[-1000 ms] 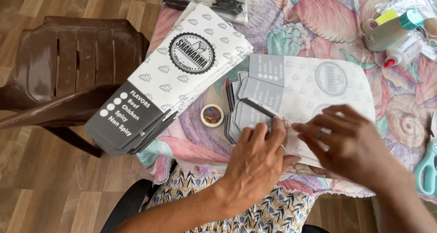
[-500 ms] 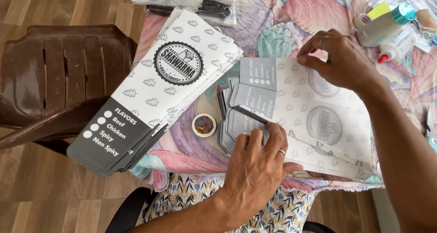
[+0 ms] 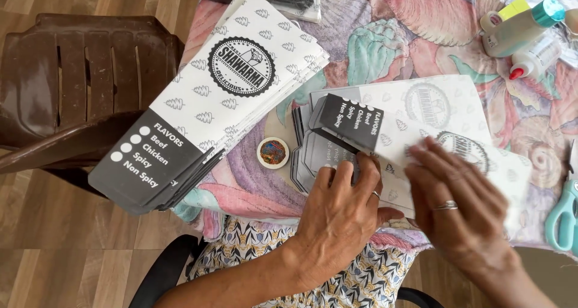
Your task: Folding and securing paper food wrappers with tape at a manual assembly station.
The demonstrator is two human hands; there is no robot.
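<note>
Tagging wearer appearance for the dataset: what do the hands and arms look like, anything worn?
Two bare hands, forearms bare with no sleeves in view. The left hand wears a thin ring on one finger; the right hand wears a silver-coloured band. No gloves, watch or bracelets visible.

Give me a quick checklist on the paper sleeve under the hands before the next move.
1. Left hand presses on the flat sleeves: ok.
2. Right hand lies flat on the top paper sleeve: ok.
3. Glue bottle capped, standing away from the paper: ok.
4. Scissors lie apart from both hands: ok.
5. Finished stack fully on the table: not ok, it overhangs the edge.
6. Glue on the sleeve: cannot tell.
</note>
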